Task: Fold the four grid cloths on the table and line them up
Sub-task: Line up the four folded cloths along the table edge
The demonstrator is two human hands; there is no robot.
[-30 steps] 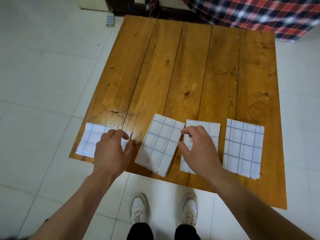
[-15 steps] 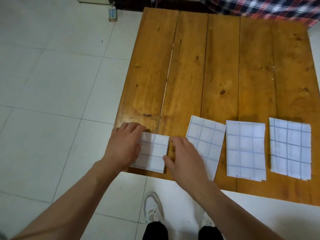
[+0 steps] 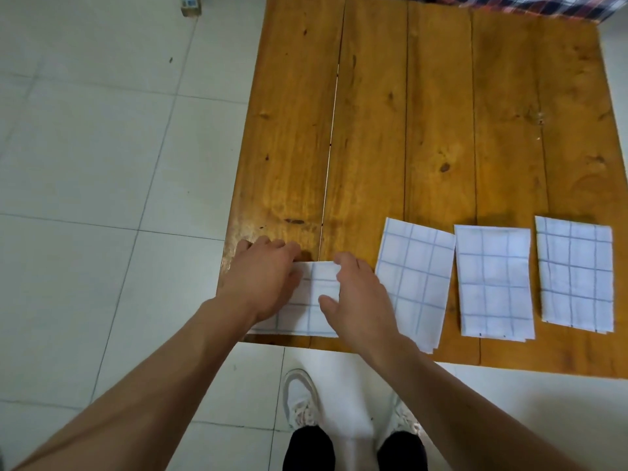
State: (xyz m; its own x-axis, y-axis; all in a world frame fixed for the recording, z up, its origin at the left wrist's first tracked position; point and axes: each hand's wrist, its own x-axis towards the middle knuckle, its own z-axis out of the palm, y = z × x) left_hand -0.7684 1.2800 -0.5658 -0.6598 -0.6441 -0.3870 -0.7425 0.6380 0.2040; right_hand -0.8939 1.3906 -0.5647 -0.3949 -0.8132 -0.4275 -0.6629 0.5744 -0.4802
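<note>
Four white cloths with blue grid lines lie folded in a row along the near edge of the wooden table (image 3: 438, 107). The leftmost cloth (image 3: 314, 300) sits at the table's near left corner, partly under both hands. My left hand (image 3: 265, 277) rests on its left part, with the fingers reaching past its far edge onto the wood. My right hand (image 3: 360, 300) holds its right edge, thumb on top and fingers curled at the far right corner. The second cloth (image 3: 413, 280) is slightly tilted. The third cloth (image 3: 494, 280) and the fourth cloth (image 3: 576, 273) lie straight.
White floor tiles surround the table on the left and near sides. My shoes (image 3: 300, 399) stand just below the table's near edge. A red and blue plaid fabric (image 3: 560, 5) hangs over the far right edge. A small box (image 3: 191, 3) sits on the floor at the far left.
My right hand moved left from the middle cloths onto the leftmost cloth, joining my left hand there. That cloth now looks narrower and lies close beside the second cloth.
</note>
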